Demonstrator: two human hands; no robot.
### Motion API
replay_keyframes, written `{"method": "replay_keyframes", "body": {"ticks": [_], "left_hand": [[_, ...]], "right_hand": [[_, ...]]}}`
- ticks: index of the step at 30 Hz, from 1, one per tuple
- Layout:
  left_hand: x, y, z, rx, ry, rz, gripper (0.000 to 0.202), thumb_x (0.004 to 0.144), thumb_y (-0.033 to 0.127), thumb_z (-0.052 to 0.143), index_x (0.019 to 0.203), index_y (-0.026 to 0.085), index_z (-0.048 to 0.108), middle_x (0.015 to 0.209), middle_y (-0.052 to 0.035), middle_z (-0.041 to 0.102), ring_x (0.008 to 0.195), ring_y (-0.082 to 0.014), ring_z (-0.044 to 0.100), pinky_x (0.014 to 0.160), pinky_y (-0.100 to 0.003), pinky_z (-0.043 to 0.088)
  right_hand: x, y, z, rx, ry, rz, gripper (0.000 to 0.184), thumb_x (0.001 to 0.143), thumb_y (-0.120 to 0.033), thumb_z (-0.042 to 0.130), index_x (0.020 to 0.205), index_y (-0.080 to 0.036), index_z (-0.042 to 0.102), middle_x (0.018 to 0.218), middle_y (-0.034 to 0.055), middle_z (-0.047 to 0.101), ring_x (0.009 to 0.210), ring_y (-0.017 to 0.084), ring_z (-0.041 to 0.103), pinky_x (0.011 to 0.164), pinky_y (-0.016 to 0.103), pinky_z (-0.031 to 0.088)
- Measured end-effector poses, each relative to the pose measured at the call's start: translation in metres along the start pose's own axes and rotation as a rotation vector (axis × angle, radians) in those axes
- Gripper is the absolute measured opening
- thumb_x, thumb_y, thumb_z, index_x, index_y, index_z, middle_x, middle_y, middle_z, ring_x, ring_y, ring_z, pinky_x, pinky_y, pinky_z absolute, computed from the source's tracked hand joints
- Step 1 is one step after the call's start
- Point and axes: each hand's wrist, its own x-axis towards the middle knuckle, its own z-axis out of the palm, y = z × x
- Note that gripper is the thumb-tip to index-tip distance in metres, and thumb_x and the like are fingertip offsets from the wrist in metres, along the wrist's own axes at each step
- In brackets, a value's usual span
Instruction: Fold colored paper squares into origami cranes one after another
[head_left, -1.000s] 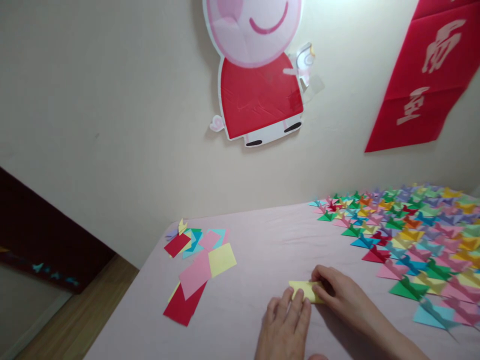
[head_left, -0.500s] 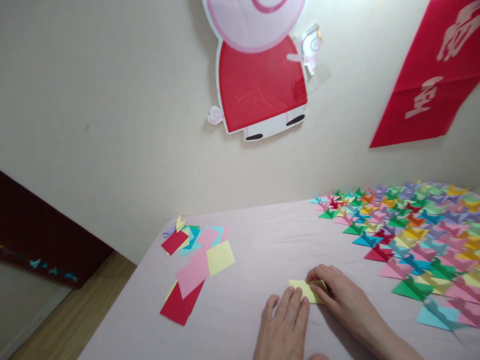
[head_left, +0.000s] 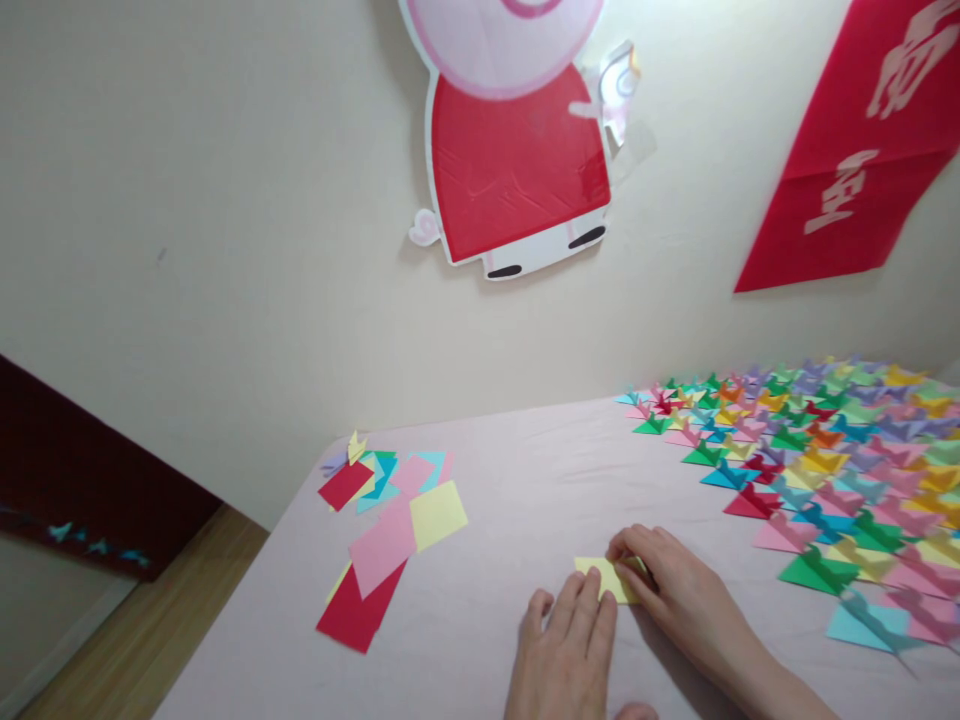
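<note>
A small yellow paper (head_left: pixel 619 590), folded into a rectangle, lies flat on the pale pink table cover (head_left: pixel 525 500). My left hand (head_left: pixel 564 645) rests palm down, its fingers stretched out and their tips on the paper's left part and near edge. At the right end my right hand (head_left: pixel 679 590) bends thumb and fingers together on the paper. Part of that end is hidden beneath the right fingers. To the right stand many folded paper cranes (head_left: pixel 817 570) in several colours, set in rows.
Loose paper squares lie at the left, among them a yellow square (head_left: pixel 439 516), a pink sheet (head_left: pixel 382 550) and a red sheet (head_left: pixel 364 605). Behind the table rises a wall (head_left: pixel 300 250) with a cartoon pig cutout (head_left: pixel 517 165) and a red banner (head_left: pixel 825 170).
The view has shifted slightly, moving everything a little left in the picture. Both hands keep nearly the same pose on the yellow paper.
</note>
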Motion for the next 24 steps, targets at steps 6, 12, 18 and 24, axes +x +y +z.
{"method": "replay_keyframes", "body": {"ticks": [6,12,18,24], "left_hand": [[0.004,0.007,-0.015,-0.075,-0.061,-0.049,0.080,0.090,0.070,0.043,0.150,0.019,0.034,0.157,-0.0099,0.021,0.142,-0.0358,0.031,0.112,-0.060,0.029],[0.007,0.013,-0.031,-0.123,-0.138,-0.074,0.079,0.090,0.068,0.045,0.149,0.016,0.036,0.158,-0.0120,0.021,0.143,-0.0363,0.028,0.113,-0.062,0.027],[0.003,0.011,-0.034,-0.130,-0.134,-0.061,0.078,0.090,0.067,0.046,0.148,0.016,0.038,0.158,-0.0112,0.022,0.143,-0.0351,0.028,0.113,-0.061,0.027],[-0.003,0.004,-0.019,-0.091,-0.067,-0.026,0.076,0.091,0.066,0.047,0.149,0.019,0.035,0.158,-0.0100,0.019,0.143,-0.0341,0.028,0.113,-0.059,0.031]], "right_hand": [[-0.001,0.000,0.005,-0.015,0.034,-0.007,0.017,0.089,-0.022,0.043,0.084,-0.023,0.060,0.085,0.0045,0.066,0.081,0.023,0.058,0.073,0.035,0.044],[-0.003,-0.004,0.006,-0.015,0.108,0.021,0.017,0.087,-0.022,0.044,0.083,-0.024,0.060,0.082,0.0042,0.067,0.078,0.023,0.060,0.070,0.033,0.044],[-0.003,-0.005,0.009,0.002,0.122,0.062,0.016,0.084,-0.022,0.043,0.083,-0.024,0.059,0.080,0.0047,0.066,0.078,0.023,0.060,0.069,0.032,0.045],[-0.002,-0.003,0.011,-0.029,0.121,0.062,0.015,0.084,-0.021,0.044,0.082,-0.024,0.059,0.080,0.0039,0.066,0.079,0.023,0.060,0.070,0.032,0.044]]}}
